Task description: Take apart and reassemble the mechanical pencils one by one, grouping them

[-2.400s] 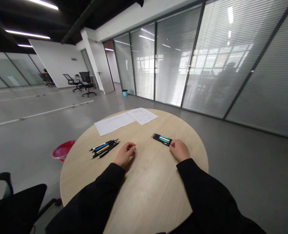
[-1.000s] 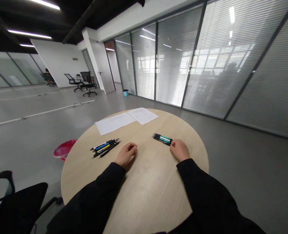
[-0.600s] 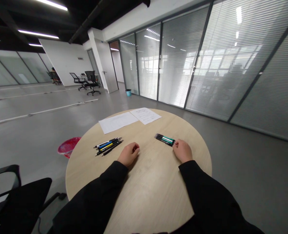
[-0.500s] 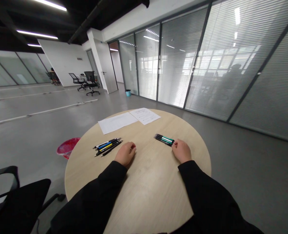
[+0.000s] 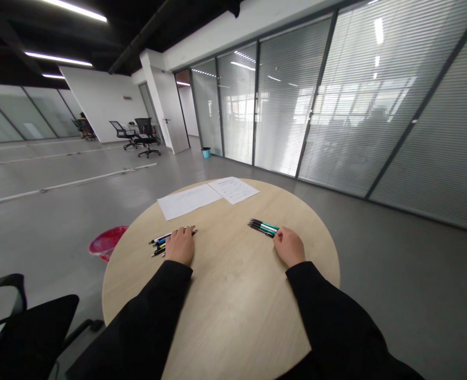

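On the round wooden table (image 5: 233, 295) lie two groups of pens. My left hand (image 5: 180, 246) rests over the left group of several pens (image 5: 159, 242), black, blue and yellow, with its fingers bent across them and hiding their middle. The right group of several pens (image 5: 261, 227), black, green and white, lies side by side. My right hand (image 5: 289, 246) is closed at the near right end of that group, its fingertips touching the pens; the pen ends there are hidden.
Two white paper sheets (image 5: 189, 201) (image 5: 233, 189) lie at the table's far edge. A red bin (image 5: 107, 241) stands on the floor at the left, with a black chair (image 5: 31, 332) nearer. Glass partitions rise beyond the table.
My left hand has moved left from the bare table onto the left pens, now covering part of them. My right hand stays at the right pens. The view has shifted slightly.
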Motion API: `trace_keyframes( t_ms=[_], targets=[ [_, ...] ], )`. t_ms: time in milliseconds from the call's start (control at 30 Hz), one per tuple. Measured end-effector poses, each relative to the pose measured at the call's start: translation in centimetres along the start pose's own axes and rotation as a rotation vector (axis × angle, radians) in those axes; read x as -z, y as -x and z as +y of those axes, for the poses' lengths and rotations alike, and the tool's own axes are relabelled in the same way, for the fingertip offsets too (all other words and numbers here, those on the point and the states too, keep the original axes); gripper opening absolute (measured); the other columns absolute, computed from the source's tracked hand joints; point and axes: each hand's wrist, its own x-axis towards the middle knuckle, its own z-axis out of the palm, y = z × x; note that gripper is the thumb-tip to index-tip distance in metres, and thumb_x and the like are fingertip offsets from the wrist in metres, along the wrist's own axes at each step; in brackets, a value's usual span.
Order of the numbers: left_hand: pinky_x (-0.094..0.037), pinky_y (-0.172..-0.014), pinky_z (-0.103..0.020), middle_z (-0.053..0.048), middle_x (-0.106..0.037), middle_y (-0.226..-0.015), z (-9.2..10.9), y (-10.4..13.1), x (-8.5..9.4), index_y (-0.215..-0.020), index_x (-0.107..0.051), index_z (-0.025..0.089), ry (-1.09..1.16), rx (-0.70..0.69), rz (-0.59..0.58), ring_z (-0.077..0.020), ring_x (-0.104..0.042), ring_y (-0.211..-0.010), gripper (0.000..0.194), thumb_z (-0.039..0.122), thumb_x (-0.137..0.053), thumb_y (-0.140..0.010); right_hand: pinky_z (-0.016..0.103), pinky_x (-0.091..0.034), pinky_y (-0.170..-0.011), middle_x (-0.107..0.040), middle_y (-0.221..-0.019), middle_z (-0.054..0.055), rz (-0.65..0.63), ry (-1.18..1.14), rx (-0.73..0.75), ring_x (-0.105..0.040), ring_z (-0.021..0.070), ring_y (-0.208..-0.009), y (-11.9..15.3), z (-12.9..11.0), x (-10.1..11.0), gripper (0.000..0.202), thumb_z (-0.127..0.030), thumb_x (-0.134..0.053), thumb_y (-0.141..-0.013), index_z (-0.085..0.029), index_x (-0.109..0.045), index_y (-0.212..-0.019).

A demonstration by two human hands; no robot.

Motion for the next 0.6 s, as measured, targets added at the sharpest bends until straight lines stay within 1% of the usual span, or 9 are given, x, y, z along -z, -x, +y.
trace_keyframes(
  t_ms=[200, 367, 600],
  targets=[
    [-0.045, -0.086, -0.045, -0.018, -0.066, -0.111, -0.2, -0.2, 0.0, -0.111, -0.059, 0.016, -0.032, -0.014, -0.027, -0.0345, -0.061, -0.105, 0.027, 0.019, -0.040, -0.092, 0.026, -0.028, -0.063, -0.060, -0.077, 0.002, 0.010, -0.015, 0.007, -0.050, 0.0149, -0.071, 0.1, -0.2, -0.1, 0.013, -0.019, -0.053, -0.088, -0.019, -0.055, -0.075],
    [-0.048, -0.080, -0.042, -0.018, -0.067, -0.107, -0.7, -0.4, -0.3, -0.108, -0.059, 0.013, -0.015, 0.000, -0.068, -0.0340, -0.065, -0.101, 0.025, 0.018, -0.041, -0.092, 0.026, -0.029, -0.064, -0.060, -0.076, 0.002, 0.043, -0.026, 0.012, -0.050, 0.0155, -0.071, 0.1, -0.1, 0.1, 0.013, -0.019, -0.051, -0.088, -0.019, -0.055, -0.075],
    [-0.049, -0.077, -0.040, -0.018, -0.067, -0.107, -1.1, -0.5, -0.6, -0.103, -0.061, 0.014, -0.040, -0.006, -0.049, -0.0340, -0.065, -0.100, 0.023, 0.019, -0.042, -0.092, 0.026, -0.029, -0.062, -0.060, -0.075, 0.002, 0.064, -0.049, 0.004, -0.049, 0.0155, -0.068, 0.1, 0.2, 0.0, 0.013, -0.019, -0.051, -0.086, -0.019, -0.055, -0.074]
  ],
)
